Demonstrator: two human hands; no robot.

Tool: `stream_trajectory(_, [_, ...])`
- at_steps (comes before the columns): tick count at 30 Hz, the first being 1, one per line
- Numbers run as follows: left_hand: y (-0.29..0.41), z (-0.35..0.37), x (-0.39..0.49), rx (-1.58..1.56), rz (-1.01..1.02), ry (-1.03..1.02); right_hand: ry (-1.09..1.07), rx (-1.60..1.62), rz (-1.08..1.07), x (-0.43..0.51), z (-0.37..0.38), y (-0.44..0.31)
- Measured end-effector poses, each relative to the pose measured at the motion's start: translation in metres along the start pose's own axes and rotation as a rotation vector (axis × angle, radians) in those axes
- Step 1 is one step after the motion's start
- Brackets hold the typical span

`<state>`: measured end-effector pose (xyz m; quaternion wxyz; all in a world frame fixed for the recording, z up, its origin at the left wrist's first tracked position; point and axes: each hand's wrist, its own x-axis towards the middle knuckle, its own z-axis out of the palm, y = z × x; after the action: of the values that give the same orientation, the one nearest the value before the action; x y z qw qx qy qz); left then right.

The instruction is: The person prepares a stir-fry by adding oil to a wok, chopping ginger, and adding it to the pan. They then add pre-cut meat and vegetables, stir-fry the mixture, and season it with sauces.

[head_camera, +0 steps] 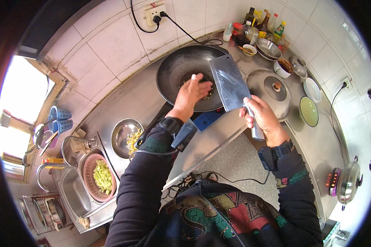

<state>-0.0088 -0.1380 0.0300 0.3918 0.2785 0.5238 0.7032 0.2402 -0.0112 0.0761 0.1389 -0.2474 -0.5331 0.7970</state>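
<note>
My right hand (262,119) grips the handle of a broad metal cleaver (230,81), its blade tilted beside and partly above the right side of a black wok (173,71). My left hand (193,95) is over the wok's middle with its fingers apart and nothing seen held. Small chopped bits (207,96) lie at the bottom of the wok, partly hidden by that hand. Under the wok's front edge shows a blue induction cooker (208,119) with a lit red display.
A metal wok lid (256,89), a green bowl (308,111) and seasoning bottles (264,23) stand to the right. Leftward are a steel bowl (119,136) of yellowish shreds, and a pink basket (89,182) of chopped leaves at the sink (75,197). A lidded pot (347,185) stands far right.
</note>
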Motion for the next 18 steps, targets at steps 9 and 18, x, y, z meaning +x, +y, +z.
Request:
stream_trajectory(9, [0.006, 0.018, -0.036, -0.440, -0.400, -0.311, -0.015, -0.036, 0.000, 0.014, 0.011, 0.029])
stream_trajectory(18, [0.020, -0.006, -0.011, -0.481, -0.093, -0.036, -0.054, -0.240, 0.121, -0.046, -0.007, 0.034])
